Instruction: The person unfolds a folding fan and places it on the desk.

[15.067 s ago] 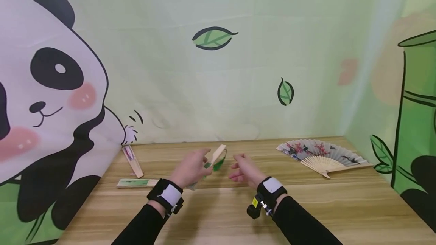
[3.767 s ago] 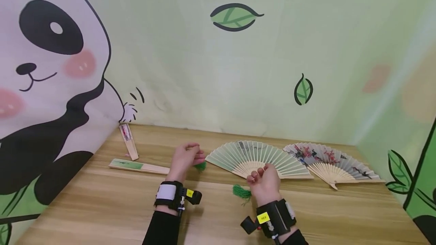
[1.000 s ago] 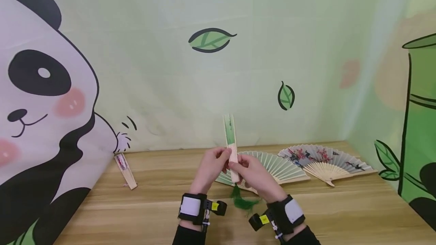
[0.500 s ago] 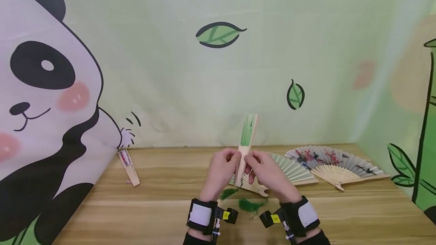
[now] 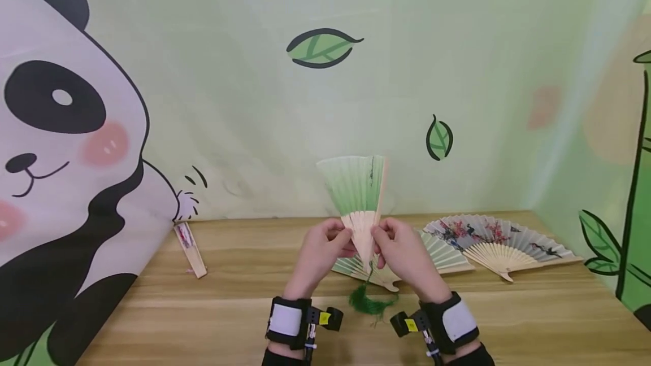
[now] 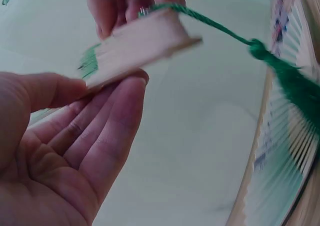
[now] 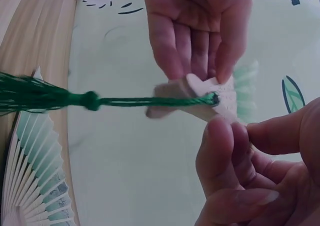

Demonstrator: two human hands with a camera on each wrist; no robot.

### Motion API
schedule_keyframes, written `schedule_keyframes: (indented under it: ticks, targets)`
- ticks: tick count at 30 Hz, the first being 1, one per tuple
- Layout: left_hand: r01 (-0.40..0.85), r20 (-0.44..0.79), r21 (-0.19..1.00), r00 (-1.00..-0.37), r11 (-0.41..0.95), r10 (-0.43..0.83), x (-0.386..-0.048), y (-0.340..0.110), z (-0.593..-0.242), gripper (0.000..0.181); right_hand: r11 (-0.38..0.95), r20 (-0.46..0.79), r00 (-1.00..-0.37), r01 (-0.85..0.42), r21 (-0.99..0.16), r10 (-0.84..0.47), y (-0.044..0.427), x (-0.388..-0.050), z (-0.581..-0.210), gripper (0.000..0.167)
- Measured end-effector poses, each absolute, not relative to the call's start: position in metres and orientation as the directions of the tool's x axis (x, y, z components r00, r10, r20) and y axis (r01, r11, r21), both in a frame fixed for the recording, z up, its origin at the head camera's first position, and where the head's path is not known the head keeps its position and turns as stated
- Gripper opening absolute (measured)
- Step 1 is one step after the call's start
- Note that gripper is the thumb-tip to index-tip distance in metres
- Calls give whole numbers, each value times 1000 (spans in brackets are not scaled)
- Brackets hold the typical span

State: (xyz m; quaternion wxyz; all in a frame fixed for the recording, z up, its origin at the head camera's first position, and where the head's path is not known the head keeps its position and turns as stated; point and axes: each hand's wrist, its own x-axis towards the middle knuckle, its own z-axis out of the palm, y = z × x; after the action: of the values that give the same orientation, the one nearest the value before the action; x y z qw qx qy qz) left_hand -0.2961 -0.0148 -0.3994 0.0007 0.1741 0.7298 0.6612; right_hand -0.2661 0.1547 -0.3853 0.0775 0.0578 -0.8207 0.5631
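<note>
A green folding fan [image 5: 352, 185], partly spread, is held upright between my two hands in the head view. My left hand [image 5: 321, 250] pinches its left edge rib between thumb and fingers, and my right hand [image 5: 406, 250] pinches the right one. From the fan's pivot end hangs a green tassel [image 7: 50, 96], seen stretched out in the right wrist view. Behind my hands a spread pale green fan [image 5: 447, 253] lies on the table, partly hidden by them. The fan's wooden ribs [image 6: 142, 43] look blurred in the left wrist view.
To the right, a spread fan with pink blossoms [image 5: 495, 236] lies on the wooden table [image 5: 229, 321], overlapping the pale green one. A folded fan [image 5: 191, 250] lies at the far left. A printed cloth backdrop [image 5: 244, 100] rises behind the table.
Earlier the pale green and green fans were folded. The pale green one was spread and laid down. The green one was lifted from the left and, in the last half second, partly fanned out leftward.
</note>
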Motion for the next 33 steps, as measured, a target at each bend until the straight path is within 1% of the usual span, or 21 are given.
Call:
schedule_keyframes:
  ticks: [4, 8, 16, 24, 33]
  targets:
    - [248, 217, 965, -938, 86, 269, -296, -18, -399, 14, 374, 202, -979, -180, -910, 18, 157, -265, -384, 19]
    - [222, 196, 973, -936, 58, 292, -296, -20, -401, 15, 349, 189, -982, -167, -922, 28, 160, -264, -385, 20]
    - [161, 170, 985, -938, -54, 302, -298, -21, -399, 16, 184, 161, -986, -152, -971, 34, 169, -266, -381, 23]
    - [141, 176, 981, -932, -131, 318, -297, -23, -399, 17, 16, 74, -997, -74, -997, 30, 172, -266, -379, 16]
    - [143, 198, 968, -941, -207, 276, -297, -23, -397, 18, -86, 111, -992, -115, -990, 58, 173, -266, -375, 13]
